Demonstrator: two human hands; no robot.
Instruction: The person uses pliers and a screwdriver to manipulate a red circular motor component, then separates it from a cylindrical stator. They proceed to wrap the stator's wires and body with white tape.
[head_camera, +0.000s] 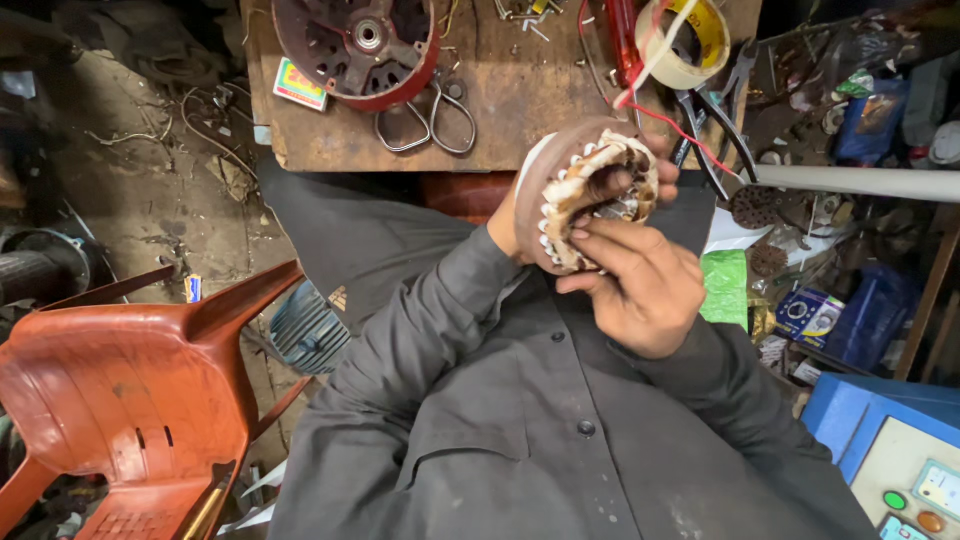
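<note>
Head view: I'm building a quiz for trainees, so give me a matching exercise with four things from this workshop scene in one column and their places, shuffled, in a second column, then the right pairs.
Things:
1. Motor winding ring
2. Scissors
3. Tape roll
4. Red plastic chair

Places:
A. On the floor at lower left
B. At the wooden board's top right corner
C. Held between the left hand and right hand
D. Flat on the board, below the round red motor cover

Pairs: 1-C, 2-D, 3-B, 4-A
</note>
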